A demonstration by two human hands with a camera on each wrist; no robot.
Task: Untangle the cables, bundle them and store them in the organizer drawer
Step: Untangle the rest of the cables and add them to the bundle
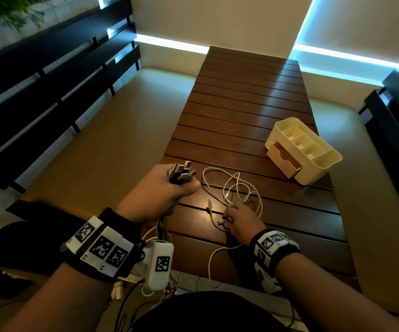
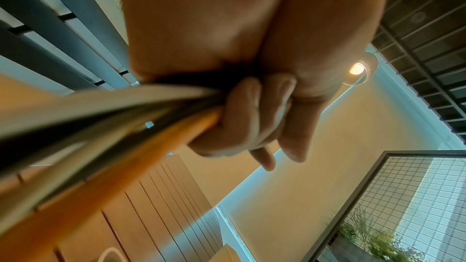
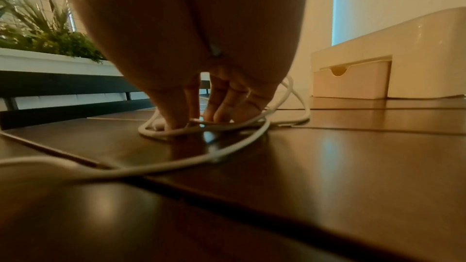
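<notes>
at the far left a dark slatted bench runs beside the floor. next comes the left hand, raised over the near left corner of the slatted wooden table, its fingers curled tight around a bundle of cables whose metal usb plugs stick up out of the fist; the strands hang down below the wrist toward the person's lap. the left wrist view shows the same grip from beneath, with the fingers wrapped round blurred pale and orange strands. just right of that hand, a loose white cable lies in overlapping loops on the table, with one end trailing off the near edge. the right hand is down on the near part of these loops, fingertips lowered onto the tabletop. in the right wrist view the thumb and fingers point down among the white strands, thumb and forefinger close together at a strand, though whether they actually pinch it cannot be told; in the head view a small white connector end lies just at the fingertips. further right and farther back, well apart from both hands, stands the cream organizer with divided top compartments, and its drawer is pulled partly out toward the cables. in the right wrist view the drawer front shows a rounded notch.
</notes>
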